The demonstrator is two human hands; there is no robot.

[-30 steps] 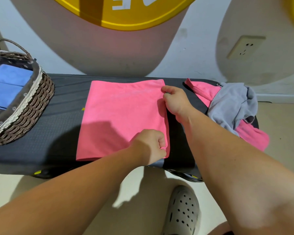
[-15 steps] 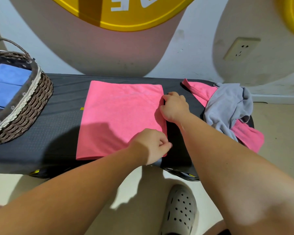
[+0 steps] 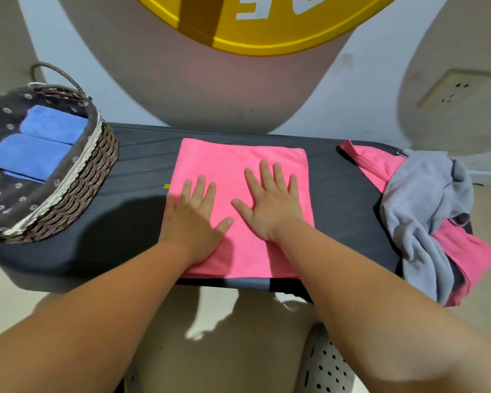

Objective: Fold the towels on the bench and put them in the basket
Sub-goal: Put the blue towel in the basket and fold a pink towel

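Observation:
A pink towel (image 3: 236, 163), folded into a flat rectangle, lies in the middle of the dark bench (image 3: 133, 171). My left hand (image 3: 194, 219) rests flat on its left half, fingers spread. My right hand (image 3: 270, 202) lies flat on its right half, palm down. Neither hand holds anything. A woven basket (image 3: 80, 188) stands at the bench's left end with two folded blue towels (image 3: 37, 148) inside. At the right end a crumpled grey towel (image 3: 420, 205) lies over another pink towel (image 3: 374, 163).
A wall with a socket (image 3: 454, 89) runs right behind the bench. A yellow rim (image 3: 253, 38) hangs overhead. My perforated shoe (image 3: 326, 367) stands on the floor in front of the bench.
Both hands let go of the pink towel's right edge and moved left onto it, now pressing flat with fingers spread. The view has shifted so the bench sits more to the right.

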